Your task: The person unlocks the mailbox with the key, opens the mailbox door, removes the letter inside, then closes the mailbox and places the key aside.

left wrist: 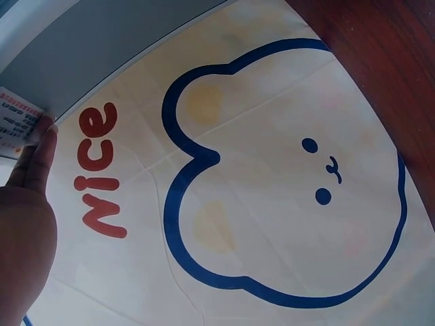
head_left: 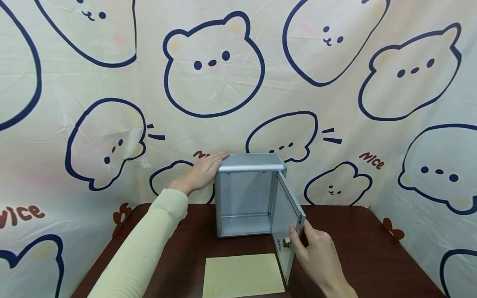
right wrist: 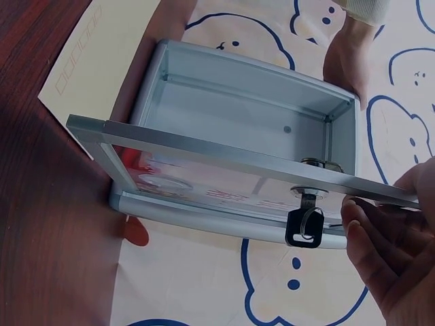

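A grey metal lockbox [head_left: 253, 168] stands on the table with its front facing me and its hinged door [head_left: 285, 213] swung out to the right. No contents show inside. My left hand [head_left: 201, 170] rests on the box's top left edge with its fingers straight. My right hand [head_left: 318, 258] pinches the door's free edge between thumb and fingers. In the right wrist view, a black-headed key [right wrist: 296, 234] on a ring sits in the door's lock, close to my fingertips. A pale yellow envelope [head_left: 242, 275] lies flat in front of the box.
The dark brown wooden table [head_left: 350, 248] has rounded back corners. Behind it hangs a cream cloth backdrop [head_left: 214, 91] with bear drawings, close to the back of the box. A printed label [left wrist: 17, 122] shows beside my left fingertips.
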`<action>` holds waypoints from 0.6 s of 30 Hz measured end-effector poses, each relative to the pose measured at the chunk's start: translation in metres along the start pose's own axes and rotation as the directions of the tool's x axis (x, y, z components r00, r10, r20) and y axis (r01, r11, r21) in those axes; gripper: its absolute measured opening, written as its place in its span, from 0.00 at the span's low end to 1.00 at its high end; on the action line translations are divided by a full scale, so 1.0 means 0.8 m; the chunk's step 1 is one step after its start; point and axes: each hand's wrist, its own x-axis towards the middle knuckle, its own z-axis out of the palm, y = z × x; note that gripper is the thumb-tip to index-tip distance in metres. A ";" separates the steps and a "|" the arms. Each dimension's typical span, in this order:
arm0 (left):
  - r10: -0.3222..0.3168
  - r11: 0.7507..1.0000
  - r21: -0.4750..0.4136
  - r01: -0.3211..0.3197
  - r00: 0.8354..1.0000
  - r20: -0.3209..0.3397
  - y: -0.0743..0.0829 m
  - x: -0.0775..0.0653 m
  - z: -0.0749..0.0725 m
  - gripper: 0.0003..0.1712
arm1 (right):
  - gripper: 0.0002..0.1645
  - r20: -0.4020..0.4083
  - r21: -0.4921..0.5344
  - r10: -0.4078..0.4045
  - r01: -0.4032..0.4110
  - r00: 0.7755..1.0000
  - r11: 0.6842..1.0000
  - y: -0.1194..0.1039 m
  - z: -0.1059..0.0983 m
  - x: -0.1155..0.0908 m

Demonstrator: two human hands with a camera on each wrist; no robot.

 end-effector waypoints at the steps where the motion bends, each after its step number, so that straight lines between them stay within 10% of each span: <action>1: 0.001 1.000 0.000 -0.001 1.000 -0.001 0.000 0.000 0.000 0.31 | 0.12 -0.001 -0.003 -0.001 0.001 1.000 1.000 0.000 0.000 0.000; 18: -0.002 1.000 0.003 0.002 1.000 -0.016 0.001 0.000 0.002 0.31 | 0.09 0.011 -0.017 -0.029 0.030 1.000 0.999 -0.003 -0.003 -0.002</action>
